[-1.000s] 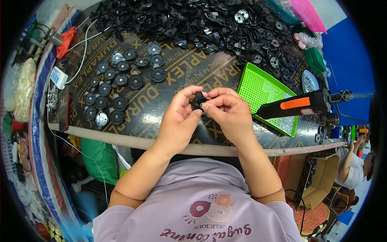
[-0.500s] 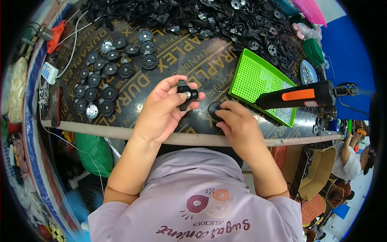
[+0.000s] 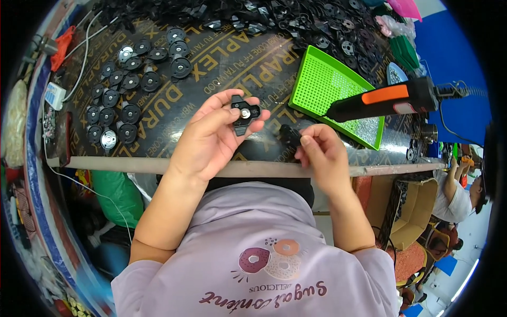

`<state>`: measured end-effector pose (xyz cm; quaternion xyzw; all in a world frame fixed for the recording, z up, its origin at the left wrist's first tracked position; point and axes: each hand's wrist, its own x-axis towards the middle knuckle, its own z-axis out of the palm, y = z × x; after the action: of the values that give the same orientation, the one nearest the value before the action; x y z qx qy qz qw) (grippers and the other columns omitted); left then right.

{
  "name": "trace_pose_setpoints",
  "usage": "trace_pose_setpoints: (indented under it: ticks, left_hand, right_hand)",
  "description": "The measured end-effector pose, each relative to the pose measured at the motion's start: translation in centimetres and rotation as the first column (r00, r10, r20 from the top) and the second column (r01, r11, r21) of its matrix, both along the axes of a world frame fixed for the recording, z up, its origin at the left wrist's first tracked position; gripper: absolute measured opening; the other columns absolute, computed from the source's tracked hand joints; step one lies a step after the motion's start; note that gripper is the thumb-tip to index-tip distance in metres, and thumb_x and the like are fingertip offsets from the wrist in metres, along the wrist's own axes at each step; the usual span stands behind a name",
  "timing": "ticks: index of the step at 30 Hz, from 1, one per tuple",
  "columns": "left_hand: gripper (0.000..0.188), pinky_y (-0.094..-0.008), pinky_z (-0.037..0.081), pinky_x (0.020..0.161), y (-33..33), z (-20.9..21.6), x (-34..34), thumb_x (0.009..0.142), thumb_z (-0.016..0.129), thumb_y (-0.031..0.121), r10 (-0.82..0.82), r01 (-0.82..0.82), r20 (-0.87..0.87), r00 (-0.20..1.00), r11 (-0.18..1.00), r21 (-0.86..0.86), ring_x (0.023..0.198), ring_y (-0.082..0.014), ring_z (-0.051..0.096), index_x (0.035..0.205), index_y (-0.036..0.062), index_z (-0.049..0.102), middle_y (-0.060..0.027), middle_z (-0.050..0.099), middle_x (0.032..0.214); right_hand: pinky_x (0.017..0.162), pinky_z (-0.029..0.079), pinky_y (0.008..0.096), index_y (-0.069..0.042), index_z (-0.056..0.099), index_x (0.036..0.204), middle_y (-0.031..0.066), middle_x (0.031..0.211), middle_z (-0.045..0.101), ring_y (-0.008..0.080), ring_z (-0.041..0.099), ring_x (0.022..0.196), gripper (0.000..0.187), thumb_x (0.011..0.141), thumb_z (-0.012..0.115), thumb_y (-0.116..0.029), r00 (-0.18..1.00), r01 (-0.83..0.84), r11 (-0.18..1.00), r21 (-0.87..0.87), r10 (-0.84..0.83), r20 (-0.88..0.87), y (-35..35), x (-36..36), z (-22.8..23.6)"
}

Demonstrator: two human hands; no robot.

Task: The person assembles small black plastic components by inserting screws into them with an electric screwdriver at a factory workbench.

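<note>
Grip of the left hand (image 3: 205, 134) is clamped on a black plastic bracket (image 3: 242, 122) above the desk (image 3: 264, 150), presenting its recessed face and round metal insert (image 3: 245, 113) upward. The right hand (image 3: 324, 150) pinches a tilted black part (image 3: 289, 136); the electric screwdriver (image 3: 384, 100) over the green perforated tray (image 3: 312, 84) appears placed for right-hand reach.

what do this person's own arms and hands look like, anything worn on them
The left hand and right hand are ungloved, with no watch or bracelet visible. The forearms are bare below the short, pale lilac sleeves of a shirt printed with purple and peach rings plus dark lettering.
</note>
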<state>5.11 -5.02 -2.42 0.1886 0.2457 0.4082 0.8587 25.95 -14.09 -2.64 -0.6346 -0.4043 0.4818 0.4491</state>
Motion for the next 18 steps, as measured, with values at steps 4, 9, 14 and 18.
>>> trace_pose_setpoints:
  ticks: [4,9,14,18]
  left_hand:
    - [0.034,-0.0407,0.053,0.093,-0.3,0.0,0.1,0.088,0.041,-0.004,0.034,-0.034,-0.034,0.999,0.999,0.007,0.115,-0.0419,0.054,0.122,-0.0037,0.047,-0.0241,0.053,0.122]
    - [0.039,-0.0420,0.052,0.095,-1.0,0.3,1.0,0.084,0.040,-0.008,-0.038,0.038,-0.025,0.999,0.999,0.001,0.116,-0.0427,0.053,0.123,-0.0033,0.045,-0.0245,0.053,0.122]
    - [0.043,-0.0421,0.051,0.094,-1.3,-0.3,1.3,0.083,0.040,-0.010,-0.115,0.115,-0.001,0.993,0.993,-0.022,0.114,-0.0373,0.055,0.124,-0.0002,0.043,-0.0210,0.052,0.122]
    - [0.048,-0.0425,0.050,0.096,-1.7,-1.0,1.6,0.082,0.043,-0.010,-0.111,0.111,-0.013,0.994,0.994,-0.014,0.118,-0.0405,0.052,0.129,-0.0008,0.042,-0.0226,0.051,0.126]
  right_hand:
    - [0.046,0.040,0.0204,-0.002,0.056,0.092,0.0035,0.066,0.059,0.0070,0.052,0.051,0.006,0.093,0.055,-0.008,0.981,0.081,0.971,-0.223,-0.117,-0.154,-0.1,2.1,0.0]
    - [0.046,0.043,0.0204,0.001,0.056,0.094,0.0036,0.070,0.060,0.0080,0.057,0.054,0.007,0.091,0.058,-0.006,0.982,0.136,0.971,-0.197,-0.158,-0.100,-0.3,2.9,-0.8]
    - [0.053,0.050,0.0225,0.004,0.056,0.099,0.0061,0.077,0.062,0.0113,0.062,0.063,0.010,0.090,0.058,-0.001,0.975,0.132,0.979,-0.156,-0.156,-0.157,-0.9,3.0,-0.9]
    - [0.060,0.053,0.0230,0.005,0.058,0.101,0.0085,0.087,0.062,0.0124,0.063,0.071,0.013,0.089,0.059,0.002,0.969,0.103,0.970,-0.221,-0.148,-0.197,-1.0,3.6,-0.6]
